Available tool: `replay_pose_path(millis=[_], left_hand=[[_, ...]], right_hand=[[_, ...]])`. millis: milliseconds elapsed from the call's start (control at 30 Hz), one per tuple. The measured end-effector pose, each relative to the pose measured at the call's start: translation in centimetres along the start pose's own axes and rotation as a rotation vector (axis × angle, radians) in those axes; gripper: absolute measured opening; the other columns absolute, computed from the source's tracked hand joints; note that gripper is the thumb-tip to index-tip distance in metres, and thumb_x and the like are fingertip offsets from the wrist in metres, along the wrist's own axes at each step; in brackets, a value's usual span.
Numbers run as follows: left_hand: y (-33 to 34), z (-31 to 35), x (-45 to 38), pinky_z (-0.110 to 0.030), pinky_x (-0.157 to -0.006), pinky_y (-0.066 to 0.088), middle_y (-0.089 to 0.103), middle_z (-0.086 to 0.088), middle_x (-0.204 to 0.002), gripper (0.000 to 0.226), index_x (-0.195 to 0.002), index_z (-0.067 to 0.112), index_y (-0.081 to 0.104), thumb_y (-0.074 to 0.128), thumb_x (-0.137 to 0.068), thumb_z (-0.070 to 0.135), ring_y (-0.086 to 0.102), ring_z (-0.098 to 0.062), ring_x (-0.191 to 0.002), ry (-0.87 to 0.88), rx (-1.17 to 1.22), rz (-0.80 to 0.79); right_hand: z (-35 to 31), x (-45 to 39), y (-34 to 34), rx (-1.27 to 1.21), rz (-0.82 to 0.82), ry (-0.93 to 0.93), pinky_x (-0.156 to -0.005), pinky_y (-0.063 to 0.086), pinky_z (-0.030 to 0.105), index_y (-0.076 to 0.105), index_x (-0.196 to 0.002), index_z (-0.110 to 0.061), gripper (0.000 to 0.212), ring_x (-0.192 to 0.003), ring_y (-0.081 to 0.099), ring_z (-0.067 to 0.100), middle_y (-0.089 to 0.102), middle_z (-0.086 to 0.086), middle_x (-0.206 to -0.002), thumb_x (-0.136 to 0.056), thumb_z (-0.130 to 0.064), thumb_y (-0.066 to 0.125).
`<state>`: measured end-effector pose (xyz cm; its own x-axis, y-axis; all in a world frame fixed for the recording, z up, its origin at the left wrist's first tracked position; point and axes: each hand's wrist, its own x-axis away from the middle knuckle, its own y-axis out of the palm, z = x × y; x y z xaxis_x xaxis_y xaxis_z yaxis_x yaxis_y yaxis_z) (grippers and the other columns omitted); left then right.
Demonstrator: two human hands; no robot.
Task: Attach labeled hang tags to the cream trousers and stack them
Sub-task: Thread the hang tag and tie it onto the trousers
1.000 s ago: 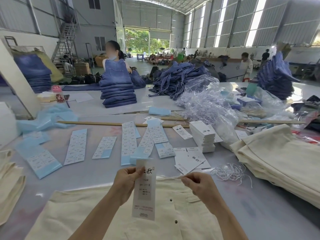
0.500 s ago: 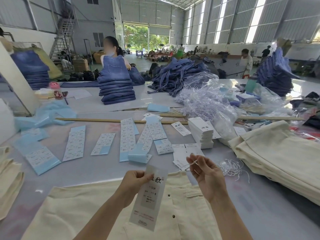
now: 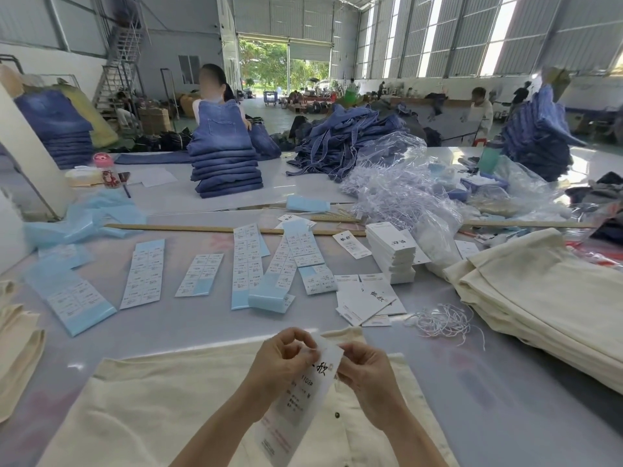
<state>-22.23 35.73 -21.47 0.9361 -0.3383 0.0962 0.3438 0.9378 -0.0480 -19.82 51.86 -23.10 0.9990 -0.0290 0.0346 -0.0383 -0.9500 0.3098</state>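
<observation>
A pair of cream trousers (image 3: 161, 406) lies flat on the table in front of me, waistband away from me. Above it I hold a long white hang tag (image 3: 300, 399) with black printing. My left hand (image 3: 283, 362) pinches the tag's top end. My right hand (image 3: 365, 372) has its fingers curled at the tag's top right corner; a thin string may be between them, but I cannot make it out. A loose bundle of white strings (image 3: 445, 320) lies to the right, next to a stack of folded cream trousers (image 3: 553, 305).
Sticker sheets on blue backing (image 3: 247, 264) are spread across the table's middle. A pile of white tags (image 3: 391, 254) and loose tags (image 3: 367, 298) sit beyond my hands. More cream fabric (image 3: 17, 338) lies at the left edge. Denim stacks, plastic bags and other workers fill the far side.
My right hand came down from its raised position to the top of the tag. My left hand turned the tag and brought its top end up to meet the right hand.
</observation>
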Motion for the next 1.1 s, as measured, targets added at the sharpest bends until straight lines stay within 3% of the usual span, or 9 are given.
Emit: replay_pose_path(millis=[100, 267, 367, 500, 667, 800, 1000, 1100], left_hand=[[0.5, -0.4, 0.2, -0.025, -0.059, 0.047, 0.071, -0.004, -0.073, 0.004, -0.078, 0.021, 0.071, 0.072, -0.081, 0.02, 0.061, -0.016, -0.06, 0.0, -0.017, 0.015], [1.2, -1.2, 0.4, -0.017, -0.053, 0.046, 0.071, -0.003, -0.067, 0.007, -0.074, 0.019, 0.072, 0.076, -0.077, 0.015, 0.063, -0.01, -0.055, 0.019, -0.095, 0.054], [1.6, -1.6, 0.6, -0.018, -0.053, 0.045, 0.071, -0.004, -0.067, 0.01, -0.074, 0.019, 0.071, 0.077, -0.076, 0.011, 0.063, -0.011, -0.056, 0.032, -0.092, 0.056], [2.3, -2.0, 0.7, -0.018, -0.052, 0.045, 0.072, -0.004, -0.069, 0.012, -0.076, 0.022, 0.072, 0.078, -0.076, 0.011, 0.062, -0.011, -0.055, 0.021, -0.112, 0.048], [3.2, -2.4, 0.7, -0.014, -0.052, 0.042, 0.068, 0.004, -0.063, 0.013, -0.073, 0.022, 0.074, 0.078, -0.074, 0.01, 0.055, -0.005, -0.052, 0.015, -0.141, 0.014], [4.0, -2.4, 1.0, -0.014, -0.054, 0.045, 0.072, 0.003, -0.068, 0.015, -0.079, 0.02, 0.075, 0.078, -0.074, 0.007, 0.062, -0.005, -0.056, 0.005, -0.106, -0.029], [4.6, -3.3, 0.7, -0.009, -0.062, 0.046, 0.075, 0.008, -0.08, 0.024, -0.072, 0.032, 0.078, 0.079, -0.073, 0.008, 0.067, 0.001, -0.071, 0.023, -0.124, -0.069], [4.7, -4.2, 0.7, -0.021, -0.071, 0.051, 0.074, 0.001, -0.081, 0.024, -0.073, 0.031, 0.079, 0.081, -0.07, 0.007, 0.068, -0.009, -0.077, 0.055, -0.123, -0.074]], right_hand=[[0.7, 0.6, -0.1, -0.136, 0.028, 0.081, -0.064, 0.048, 0.032, 0.07, -0.078, 0.006, 0.015, -0.07, 0.055, 0.028, 0.063, 0.024, -0.077, -0.067, -0.005, 0.07], [1.3, 1.4, -0.3, -0.251, 0.1, 0.114, -0.055, 0.055, 0.028, 0.066, -0.083, 0.014, 0.018, -0.058, 0.065, 0.025, 0.068, 0.024, -0.072, -0.066, 0.009, 0.065], [1.5, 1.9, -0.7, -0.201, 0.146, 0.09, -0.051, 0.053, 0.025, 0.066, -0.077, 0.006, 0.015, -0.055, 0.064, 0.021, 0.067, 0.019, -0.066, -0.062, 0.009, 0.067], [1.8, 2.7, -1.5, -0.124, 0.162, 0.086, -0.05, 0.05, 0.023, 0.055, -0.09, 0.004, 0.031, -0.052, 0.062, 0.018, 0.066, 0.013, -0.063, -0.063, 0.013, 0.069], [1.7, 3.6, -2.5, 0.01, 0.245, 0.049, -0.051, 0.047, 0.021, 0.052, -0.091, 0.002, 0.031, -0.054, 0.059, 0.018, 0.067, 0.015, -0.067, -0.071, 0.023, 0.063], [1.8, 4.3, -3.1, 0.104, 0.272, 0.032, -0.054, 0.047, 0.023, 0.051, -0.09, 0.0, 0.029, -0.057, 0.057, 0.021, 0.068, 0.015, -0.066, -0.072, 0.021, 0.063], [2.8, 4.8, -3.8, 0.107, 0.32, 0.03, -0.058, 0.048, 0.028, 0.055, -0.088, 0.004, 0.019, -0.058, 0.059, 0.022, 0.069, 0.019, -0.067, -0.077, 0.019, 0.06], [3.3, 5.2, -3.9, 0.113, 0.305, 0.056, -0.056, 0.051, 0.026, 0.057, -0.089, 0.004, 0.019, -0.056, 0.062, 0.021, 0.07, 0.021, -0.069, -0.079, 0.02, 0.058]])
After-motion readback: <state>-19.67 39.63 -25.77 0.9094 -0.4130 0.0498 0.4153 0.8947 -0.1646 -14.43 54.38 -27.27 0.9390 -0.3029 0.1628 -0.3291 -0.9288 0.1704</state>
